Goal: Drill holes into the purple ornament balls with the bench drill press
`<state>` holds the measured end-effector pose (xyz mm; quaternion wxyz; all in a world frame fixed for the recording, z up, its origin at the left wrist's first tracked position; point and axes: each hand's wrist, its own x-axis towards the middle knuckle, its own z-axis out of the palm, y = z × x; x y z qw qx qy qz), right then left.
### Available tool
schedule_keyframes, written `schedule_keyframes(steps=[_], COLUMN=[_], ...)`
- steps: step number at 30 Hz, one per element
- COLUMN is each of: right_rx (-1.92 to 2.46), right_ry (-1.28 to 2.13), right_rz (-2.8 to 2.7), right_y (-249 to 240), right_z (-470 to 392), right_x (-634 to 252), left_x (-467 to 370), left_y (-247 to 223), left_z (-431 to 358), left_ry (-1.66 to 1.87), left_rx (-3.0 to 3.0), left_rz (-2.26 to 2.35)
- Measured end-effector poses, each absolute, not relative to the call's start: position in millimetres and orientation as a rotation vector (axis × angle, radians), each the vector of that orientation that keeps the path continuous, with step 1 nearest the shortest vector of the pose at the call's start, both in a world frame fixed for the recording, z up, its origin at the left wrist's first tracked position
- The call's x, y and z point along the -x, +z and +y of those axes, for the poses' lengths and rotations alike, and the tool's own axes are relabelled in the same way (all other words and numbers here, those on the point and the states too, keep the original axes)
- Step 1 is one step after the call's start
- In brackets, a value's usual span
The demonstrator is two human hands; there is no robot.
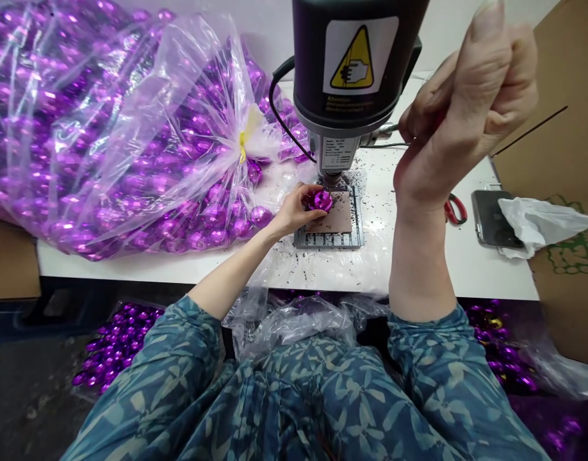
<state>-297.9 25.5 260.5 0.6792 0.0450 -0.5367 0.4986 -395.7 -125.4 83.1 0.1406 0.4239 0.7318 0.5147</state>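
Purple faceted ball (321, 201) held under a drill press (344, 70)

The left hand (296, 210) pinches it over a tan board (341, 219); the right hand (467, 105), higher up, grips the feed lever (389, 130). Left of the left hand bulges a clear plastic bag (179, 83) of similar balls (68, 153); right of the right forearm (419, 262) lie a smartphone (493, 221) and white tissue (544, 221).

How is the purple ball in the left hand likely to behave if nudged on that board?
The purple ball would probably roll, being rounded, though its flat facets may slow it slightly. Its shiny surface could be slippery. It is likely light for its size, since a thin clear bag holds many similar ones.
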Motion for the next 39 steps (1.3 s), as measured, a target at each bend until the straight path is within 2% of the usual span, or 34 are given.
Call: schedule_keyframes(steps=[9, 21, 32, 39], right_rx=[-0.185, -0.198, -0.105, -0.080], right_ry=[1.201, 1.219, 1.035, 1.063], right_rz=[-1.122, -1.173, -1.097, -1.165], right_y=[261.8, 258.5, 227.5, 216.9], right_z=[22.7, 25.4, 12.9, 11.6], right_x=[296.5, 290.2, 287.3, 275.9], left_x=[378.0, 363.7, 362.9, 362.3], left_y=[84.6, 51.5, 53.8, 56.7], left_z=[-118.4, -114.6, -115.7, -116.8], left_ry=[1.428, 1.711, 1.710, 1.698], left_rx=[-1.391, -1.188, -1.186, -1.192], left_rz=[2.141, 2.077, 2.099, 2.102])
